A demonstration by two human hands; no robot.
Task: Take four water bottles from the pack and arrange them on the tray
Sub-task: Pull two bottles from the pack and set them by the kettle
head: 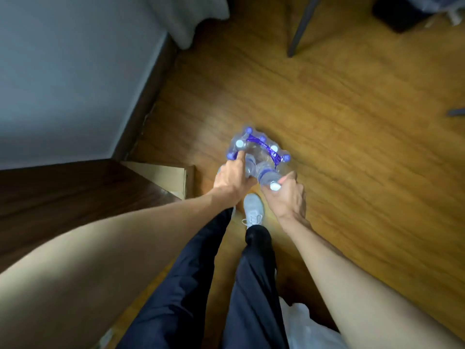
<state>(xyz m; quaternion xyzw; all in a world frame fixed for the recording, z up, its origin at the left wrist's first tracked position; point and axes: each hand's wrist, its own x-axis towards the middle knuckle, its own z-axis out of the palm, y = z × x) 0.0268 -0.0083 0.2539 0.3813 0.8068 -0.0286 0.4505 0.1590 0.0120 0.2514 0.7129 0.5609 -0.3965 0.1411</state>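
Note:
A shrink-wrapped pack of water bottles (259,147) with purple caps and a purple handle strip stands on the wooden floor in front of my feet. My left hand (232,176) presses on the pack's near left side, its index finger stretched up toward a cap. My right hand (286,195) is closed around the neck of one water bottle (268,176) that tilts out of the pack toward me, white cap near my thumb. No tray is in view. The picture is blurred by motion.
A dark wooden furniture top (75,197) lies at the left, with a cardboard box (166,176) beside it. A chair leg (300,28) stands at the top. White plastic bag (309,328) lies by my right leg. My shoe (253,207) is just below the pack.

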